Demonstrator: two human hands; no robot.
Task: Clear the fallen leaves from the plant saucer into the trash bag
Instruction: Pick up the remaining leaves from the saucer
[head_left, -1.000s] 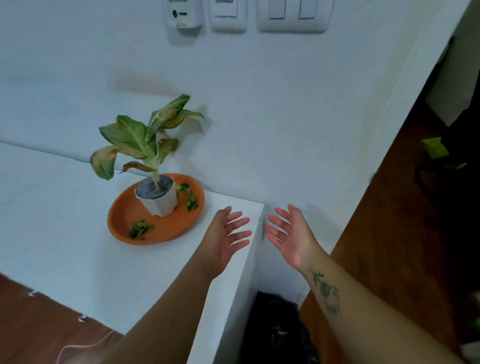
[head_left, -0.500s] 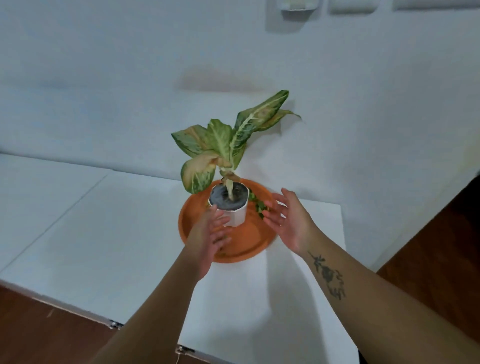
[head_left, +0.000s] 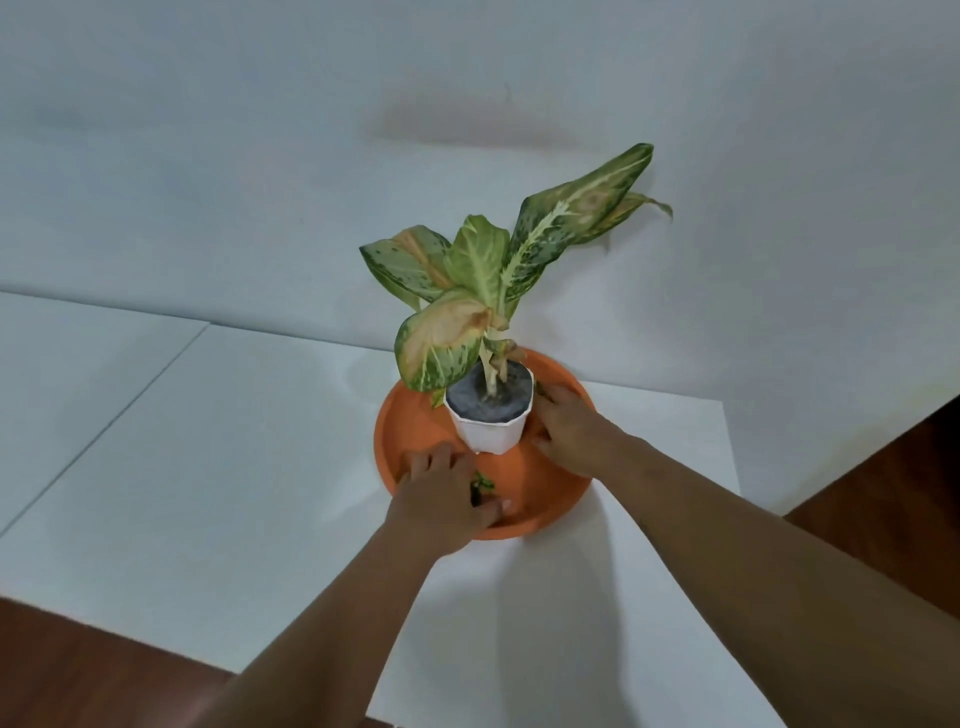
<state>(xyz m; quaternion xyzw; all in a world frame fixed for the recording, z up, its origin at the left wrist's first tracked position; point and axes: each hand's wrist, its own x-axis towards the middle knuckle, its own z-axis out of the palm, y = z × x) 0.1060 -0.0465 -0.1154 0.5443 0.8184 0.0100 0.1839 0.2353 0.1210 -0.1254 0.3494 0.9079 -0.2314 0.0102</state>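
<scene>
Your left hand (head_left: 439, 499) lies palm down inside the orange saucer (head_left: 410, 423), at its near side, fingers spread loosely and the thumb beside a small green fallen leaf (head_left: 480, 480) that shows just to the right of it; whether you are pinching that leaf cannot be told. Your right hand (head_left: 569, 426) rests in the saucer on the right, fingers curled over, with a sliver of green leaf scrap (head_left: 543, 388) peeking out at the fingertips, its grip hidden. Between both hands stands the white pot (head_left: 491, 428), upright in the saucer, carrying a variegated plant (head_left: 483, 275). The saucer sits on the white surface (head_left: 234, 441) near the wall.
</scene>
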